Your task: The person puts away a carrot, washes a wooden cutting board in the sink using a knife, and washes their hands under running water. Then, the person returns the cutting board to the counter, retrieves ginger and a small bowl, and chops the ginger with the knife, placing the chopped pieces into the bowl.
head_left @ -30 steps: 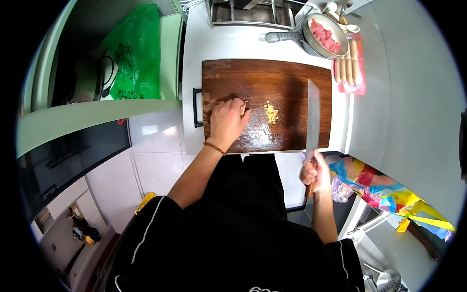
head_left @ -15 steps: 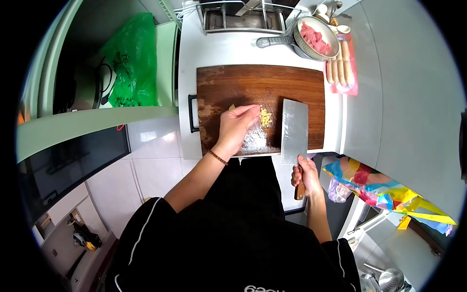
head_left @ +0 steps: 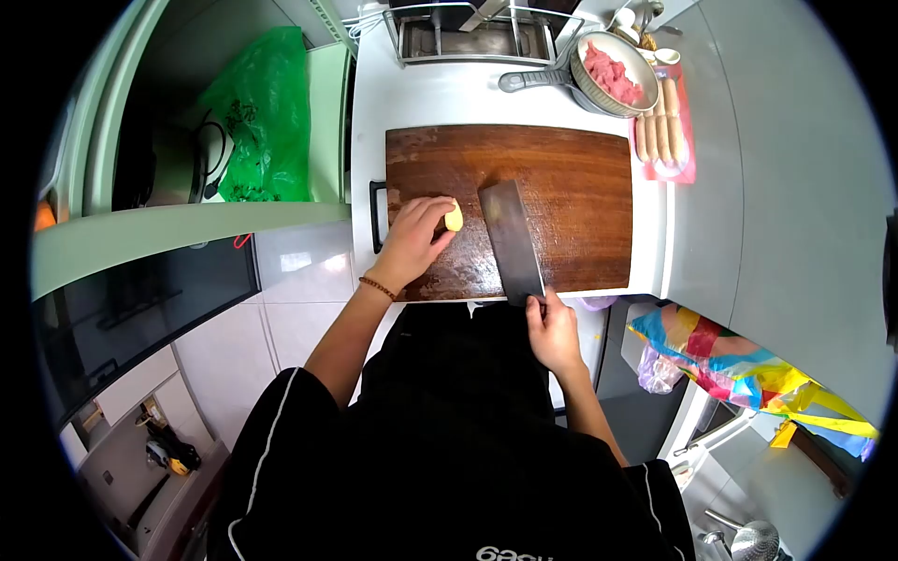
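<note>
My left hand [head_left: 412,241] is closed around a piece of ginger [head_left: 455,216] on the left half of the wooden cutting board [head_left: 580,192]. The ginger's pale yellow cut face points right, towards the blade. In my right hand [head_left: 554,329] is the handle of a cleaver [head_left: 510,234], its broad grey blade slanting across the middle of the board. A narrow gap separates the blade from the ginger. The small yellow chopped bits seen earlier are out of sight; whether the blade covers them I cannot tell.
A pan [head_left: 599,98] with raw sliced meat [head_left: 613,77] stands at the back right, beside a pack of sausages [head_left: 662,136]. Behind the board is a metal rack [head_left: 482,47]. A green plastic bag [head_left: 271,122] lies on the left shelf; a colourful bag [head_left: 720,360] hangs low right.
My left hand has shifted left, and the ginger's cut face now shows in it. The cleaver has come left and turned, with my right hand. The chopped bits no longer show.
</note>
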`<state>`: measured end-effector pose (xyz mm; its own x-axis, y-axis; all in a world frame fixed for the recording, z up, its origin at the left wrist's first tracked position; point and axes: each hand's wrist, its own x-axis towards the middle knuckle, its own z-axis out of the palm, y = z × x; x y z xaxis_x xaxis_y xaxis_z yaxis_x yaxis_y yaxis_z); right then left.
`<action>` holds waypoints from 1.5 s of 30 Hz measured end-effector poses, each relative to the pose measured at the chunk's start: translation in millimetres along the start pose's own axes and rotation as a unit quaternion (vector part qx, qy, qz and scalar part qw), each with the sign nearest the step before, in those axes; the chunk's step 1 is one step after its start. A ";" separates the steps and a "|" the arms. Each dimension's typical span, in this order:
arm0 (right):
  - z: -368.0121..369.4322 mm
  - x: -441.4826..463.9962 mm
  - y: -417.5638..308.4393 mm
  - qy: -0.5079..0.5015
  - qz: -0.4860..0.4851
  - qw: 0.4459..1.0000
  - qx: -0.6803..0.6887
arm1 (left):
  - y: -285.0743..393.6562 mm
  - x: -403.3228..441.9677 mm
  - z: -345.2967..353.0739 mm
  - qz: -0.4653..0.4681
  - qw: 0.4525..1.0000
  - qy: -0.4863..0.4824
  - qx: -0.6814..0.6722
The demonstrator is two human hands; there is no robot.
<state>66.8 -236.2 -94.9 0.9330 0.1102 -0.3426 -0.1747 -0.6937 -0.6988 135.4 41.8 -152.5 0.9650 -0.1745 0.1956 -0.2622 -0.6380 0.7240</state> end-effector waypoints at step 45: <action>39.9 -133.0 106.1 0.316 0.063 0.947 -0.007 | -33.6 5.4 24.8 0.233 0.951 -0.101 0.174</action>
<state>-88.3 -296.1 -148.6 0.9076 -0.4191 0.0233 -0.2979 -0.6822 -0.6677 149.4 43.7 -192.1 0.7326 -0.6179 0.2854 -0.6806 -0.6592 0.3198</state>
